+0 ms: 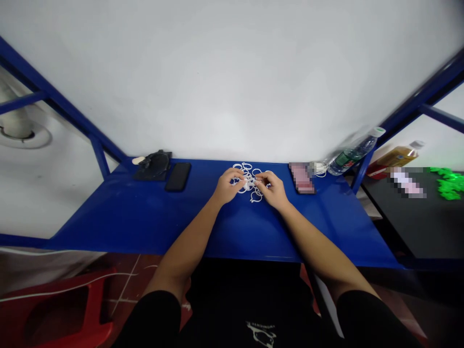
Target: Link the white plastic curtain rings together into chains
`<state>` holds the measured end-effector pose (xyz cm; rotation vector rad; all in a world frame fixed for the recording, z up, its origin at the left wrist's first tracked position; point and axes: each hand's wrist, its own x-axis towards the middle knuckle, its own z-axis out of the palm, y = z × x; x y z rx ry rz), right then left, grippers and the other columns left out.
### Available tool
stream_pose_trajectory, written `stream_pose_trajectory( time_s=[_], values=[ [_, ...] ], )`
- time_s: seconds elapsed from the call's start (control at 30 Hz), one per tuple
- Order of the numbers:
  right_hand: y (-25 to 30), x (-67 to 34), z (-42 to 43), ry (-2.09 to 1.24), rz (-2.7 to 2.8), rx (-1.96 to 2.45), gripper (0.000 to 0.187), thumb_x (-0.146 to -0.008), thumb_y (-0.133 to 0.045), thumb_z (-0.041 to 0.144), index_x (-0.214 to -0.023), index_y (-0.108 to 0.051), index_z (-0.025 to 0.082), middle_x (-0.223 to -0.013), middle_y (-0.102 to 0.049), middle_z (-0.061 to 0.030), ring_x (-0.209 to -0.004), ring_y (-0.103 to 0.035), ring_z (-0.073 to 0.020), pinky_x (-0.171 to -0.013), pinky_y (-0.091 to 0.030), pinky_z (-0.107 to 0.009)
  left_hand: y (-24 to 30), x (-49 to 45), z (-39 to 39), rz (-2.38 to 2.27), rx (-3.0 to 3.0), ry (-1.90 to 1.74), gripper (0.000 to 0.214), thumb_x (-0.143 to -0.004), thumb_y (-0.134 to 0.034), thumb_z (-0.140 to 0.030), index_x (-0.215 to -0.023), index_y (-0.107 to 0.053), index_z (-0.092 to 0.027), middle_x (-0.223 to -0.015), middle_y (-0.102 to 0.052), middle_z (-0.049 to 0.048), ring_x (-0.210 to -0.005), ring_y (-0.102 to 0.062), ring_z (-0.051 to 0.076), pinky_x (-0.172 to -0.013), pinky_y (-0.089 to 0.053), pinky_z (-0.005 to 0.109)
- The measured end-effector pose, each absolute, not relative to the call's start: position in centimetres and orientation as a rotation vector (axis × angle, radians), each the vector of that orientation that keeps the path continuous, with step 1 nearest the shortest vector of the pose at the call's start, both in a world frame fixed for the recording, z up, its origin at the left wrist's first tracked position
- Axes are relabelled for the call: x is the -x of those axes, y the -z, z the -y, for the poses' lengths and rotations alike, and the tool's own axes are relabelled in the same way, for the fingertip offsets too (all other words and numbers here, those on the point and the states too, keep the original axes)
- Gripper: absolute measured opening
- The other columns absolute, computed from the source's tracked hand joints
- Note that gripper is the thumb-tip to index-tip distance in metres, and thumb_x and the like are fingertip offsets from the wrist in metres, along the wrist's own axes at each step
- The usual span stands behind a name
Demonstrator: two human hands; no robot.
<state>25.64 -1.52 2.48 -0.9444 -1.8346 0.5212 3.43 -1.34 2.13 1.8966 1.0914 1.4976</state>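
Observation:
Several thin white plastic rings [256,195], some with a small tab, lie in a loose pile on the blue table [145,217]. Over the left side of the pile is my left hand [230,183], its thumb and forefinger closed on a white ring at the middle of the heap. From the right, my right hand [271,187] pinches white plastic close to the left fingertips. The fingers partly cover the pile, so the exact shape of the held pieces is too small to make out.
A black phone [178,176] and a dark crumpled bag [154,165] lie to the left. On the right are another phone [302,178], a white cable [319,168] and a leaning plastic bottle [355,153]. Green pieces [451,182] rest on a black table. A red stool [90,304] stands below.

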Motion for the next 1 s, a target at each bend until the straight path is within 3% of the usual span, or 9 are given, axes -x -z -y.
stream_pose_trajectory(
  time_s=[0.07, 0.23, 0.4, 0.53, 0.73, 0.83, 1.0],
  values=[
    [-3.1, -26.6, 1.4, -0.457, 2.036, 0.919, 0.022, -0.101, -0.065, 0.042, -0.097, -0.074, 0.022, -0.089, -0.073, -0.0061, -0.076, -0.064, -0.0183, -0.073, -0.051, -0.032, -2.5, -2.0, 1.0, -1.175, -1.877, -1.483, 0.004, -0.085, -0.068, -0.022, -0.083, -0.07, -0.019, -0.105, -0.077, 0.0066, -0.102, -0.073, 0.021, -0.1, -0.056, 0.039],
    [-3.4, -27.6, 1.3, -0.555, 2.553, 0.945, 0.007, -0.094, -0.071, 0.021, -0.096, -0.078, 0.023, -0.095, -0.079, -0.0032, -0.084, -0.07, -0.018, -0.077, -0.048, -0.029, -3.1, 0.3, 1.1, -1.267, -1.969, -1.075, 0.006, -0.081, -0.066, -0.023, -0.08, -0.069, -0.018, -0.076, -0.072, 0.0, -0.071, -0.066, 0.015, -0.07, -0.053, 0.027],
    [-2.3, -26.8, 1.4, -0.535, 2.696, 1.024, 0.021, -0.092, -0.07, 0.013, -0.109, -0.079, 0.023, -0.104, -0.078, -0.0055, -0.089, -0.069, -0.0195, -0.078, -0.047, -0.028, -3.6, -1.4, 2.6, -1.157, -2.129, -0.547, 0.011, -0.074, -0.064, -0.016, -0.078, -0.074, -0.02, -0.075, -0.074, -0.0011, -0.068, -0.066, 0.014, -0.065, -0.048, 0.025],
    [-2.1, -26.7, 1.4, -0.501, 2.7, 1.004, 0.023, -0.091, -0.067, 0.01, -0.106, -0.079, 0.023, -0.106, -0.076, -0.006, -0.092, -0.068, -0.0196, -0.077, -0.045, -0.027, -3.4, -3.2, 3.4, -1.057, -2.239, -0.356, 0.014, -0.073, -0.066, -0.014, -0.079, -0.077, -0.021, -0.078, -0.077, -0.0015, -0.071, -0.069, 0.015, -0.067, -0.048, 0.026],
    [-2.7, -26.9, 1.3, -0.572, 2.529, 0.963, 0.016, -0.088, -0.068, 0.011, -0.098, -0.077, 0.019, -0.097, -0.075, -0.0055, -0.085, -0.066, -0.0181, -0.077, -0.046, -0.028, -2.5, -3.9, 3.3, -1.066, -2.29, -0.5, 0.006, -0.082, -0.079, -0.027, -0.084, -0.078, -0.022, -0.081, -0.078, -0.0013, -0.075, -0.071, 0.015, -0.069, -0.048, 0.026],
    [-3.0, -26.9, 1.4, -0.694, 2.293, 0.945, 0.01, -0.091, -0.07, 0.021, -0.097, -0.078, 0.019, -0.09, -0.076, -0.0038, -0.073, -0.063, -0.0145, -0.07, -0.046, -0.026, -2.2, -3.9, 3.0, -1.152, -2.346, -0.754, 0.006, -0.086, -0.079, -0.027, -0.084, -0.077, -0.022, -0.081, -0.078, -0.0011, -0.075, -0.07, 0.015, -0.07, -0.049, 0.027],
    [-3.4, -26.6, 1.7, -0.791, 2.035, 0.909, 0.019, -0.094, -0.072, 0.036, -0.099, -0.082, 0.02, -0.084, -0.078, -0.0033, -0.06, -0.058, -0.0119, -0.06, -0.044, -0.025, -1.9, -3.9, 2.5, -1.126, -2.443, -1.158, 0.012, -0.096, -0.074, -0.033, -0.091, -0.079, -0.023, -0.088, -0.08, 0.0016, -0.081, -0.074, 0.017, -0.079, -0.056, 0.031]
  ],
)
